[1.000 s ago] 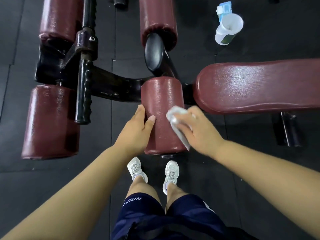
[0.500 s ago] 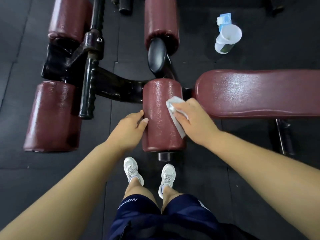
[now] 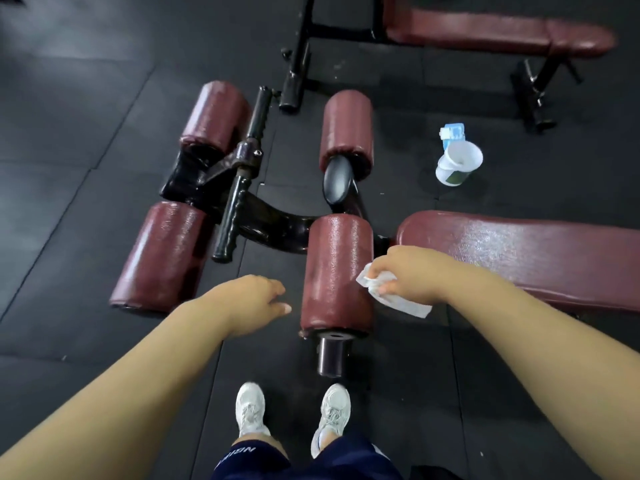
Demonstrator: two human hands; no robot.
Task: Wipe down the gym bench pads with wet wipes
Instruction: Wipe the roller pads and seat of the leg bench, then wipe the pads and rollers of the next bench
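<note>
Tightly, right hand (image 3: 414,271) around wipe (image 3: 403,304)

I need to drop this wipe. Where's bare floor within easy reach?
Bare mat lies between the white cup and the long bench pad, and right of the black end tube. Around the black frame it is crowded.
</note>
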